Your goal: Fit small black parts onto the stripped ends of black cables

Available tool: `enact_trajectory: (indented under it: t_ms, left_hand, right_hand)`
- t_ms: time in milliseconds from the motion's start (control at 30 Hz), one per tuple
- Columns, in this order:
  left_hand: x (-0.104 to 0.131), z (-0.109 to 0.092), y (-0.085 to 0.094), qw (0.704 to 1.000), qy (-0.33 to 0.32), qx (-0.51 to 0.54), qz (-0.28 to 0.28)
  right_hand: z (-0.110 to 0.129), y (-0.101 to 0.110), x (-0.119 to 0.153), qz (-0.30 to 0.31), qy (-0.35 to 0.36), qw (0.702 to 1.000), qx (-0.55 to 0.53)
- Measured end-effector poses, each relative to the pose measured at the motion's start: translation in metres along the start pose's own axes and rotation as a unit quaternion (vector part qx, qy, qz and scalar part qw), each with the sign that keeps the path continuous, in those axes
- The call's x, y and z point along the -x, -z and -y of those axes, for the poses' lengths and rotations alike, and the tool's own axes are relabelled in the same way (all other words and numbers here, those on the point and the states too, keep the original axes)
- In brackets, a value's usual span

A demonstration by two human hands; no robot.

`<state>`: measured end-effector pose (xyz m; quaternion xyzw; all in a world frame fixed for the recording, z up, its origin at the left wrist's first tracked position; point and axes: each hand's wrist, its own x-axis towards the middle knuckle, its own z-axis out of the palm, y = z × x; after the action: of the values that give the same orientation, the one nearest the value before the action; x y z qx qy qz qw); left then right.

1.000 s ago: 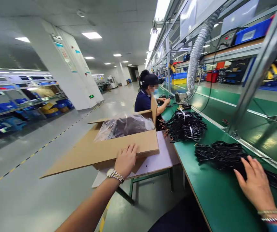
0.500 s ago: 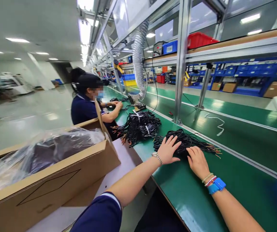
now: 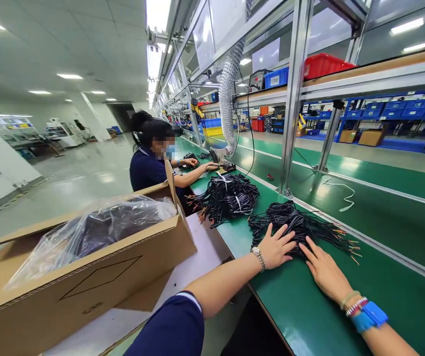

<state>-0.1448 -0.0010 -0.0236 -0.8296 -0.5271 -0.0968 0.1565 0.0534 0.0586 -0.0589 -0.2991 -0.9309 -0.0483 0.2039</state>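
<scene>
A loose pile of black cables (image 3: 290, 217) with bare copper-coloured ends lies on the green workbench (image 3: 308, 316). My left hand (image 3: 276, 248) rests at the near side of this pile, fingers spread over the cables. Beside it, my right hand (image 3: 325, 269) is stretched out flat, its fingertips at the pile's near edge. Neither hand grips anything. Just beyond, to the left, sits a larger heap of black cable bundles (image 3: 230, 195) tied with white bands.
An open cardboard box (image 3: 123, 267) lined with clear plastic stands at the left. A co-worker (image 3: 153, 163) sits farther along the bench, hands near cables. A metal post (image 3: 294, 109) rises behind the pile, and a silver duct (image 3: 230, 94) hangs beyond.
The view has swung left, so everything sits farther right. My right hand has flattened, its fingers straighter; my left hand stays spread, now lying lower against the cable pile.
</scene>
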Motion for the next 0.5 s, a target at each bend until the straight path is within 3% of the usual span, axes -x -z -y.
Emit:
enact_trajectory:
  t_ms: [133, 267, 367, 500]
  left_hand:
    - [0.001, -0.015, 0.006, 0.999, -0.039, 0.015, -0.014]
    - [0.041, -0.043, 0.016, 0.985, -0.118, 0.127, 0.012]
    - [0.063, -0.049, 0.021, 0.97, -0.137, 0.195, 0.036]
    - [0.061, -0.046, 0.031, 0.966, -0.116, 0.218, 0.074]
  right_hand:
    - [0.006, 0.01, 0.012, -0.016, 0.002, 0.999, -0.029]
    - [0.039, 0.046, 0.065, 0.032, 0.044, 0.997, -0.051]
    - [0.056, 0.073, 0.094, 0.079, 0.042, 0.995, -0.041]
    - [0.035, 0.096, 0.11, 0.105, -0.023, 0.994, -0.03]
